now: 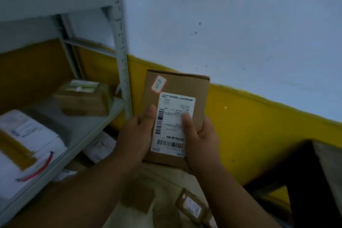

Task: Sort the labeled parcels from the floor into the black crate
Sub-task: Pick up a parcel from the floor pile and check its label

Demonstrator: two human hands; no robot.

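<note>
A brown cardboard parcel point(187, 83) with a white shipping label and a small red-edged sticker is held up in front of the wall. My left hand point(135, 133) grips its left edge, thumb on the front beside the label. My right hand point(201, 139) grips its right edge, thumb pressed on the label. A small labeled parcel point(192, 207) lies on the floor below my arms. A dark crate-like shape point(303, 172) shows at the lower right, blurred.
A grey metal shelf rack point(122, 57) stands at the left, holding a brown box point(83, 98) and white parcels point(27, 144). More parcels point(100, 146) lie under the shelf. The wall behind is white above a yellow band point(259, 131).
</note>
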